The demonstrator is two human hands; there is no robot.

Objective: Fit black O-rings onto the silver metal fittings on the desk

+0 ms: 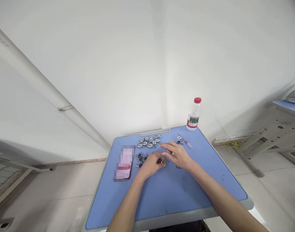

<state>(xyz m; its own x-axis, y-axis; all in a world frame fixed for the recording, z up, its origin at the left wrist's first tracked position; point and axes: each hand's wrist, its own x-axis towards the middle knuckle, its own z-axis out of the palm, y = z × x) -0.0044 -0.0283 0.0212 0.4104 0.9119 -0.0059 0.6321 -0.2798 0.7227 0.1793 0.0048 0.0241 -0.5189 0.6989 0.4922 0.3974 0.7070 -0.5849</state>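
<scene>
Over the middle of the blue desk, my left hand [151, 167] has its fingers closed round a small metal part with a dark end [164, 161]. Just right of it, my right hand [178, 155] reaches across with fingers stretched and apart, thumb and forefinger close above that part; nothing shows between them. Left of my left hand lie several metal parts with round black faces [140, 158], partly covered by it. Behind both hands sits a pile of silvery metal fittings [148, 141]. Small black rings [178, 167] rest below my right wrist.
A slim screwdriver with a clear and red handle [188, 144] lies beyond my right hand, beside a flat metal plate [179, 137]. A red-capped bottle [193, 116] stands at the back right corner. A phone [124, 162] lies left on the desk [181, 196]. A wall rises behind.
</scene>
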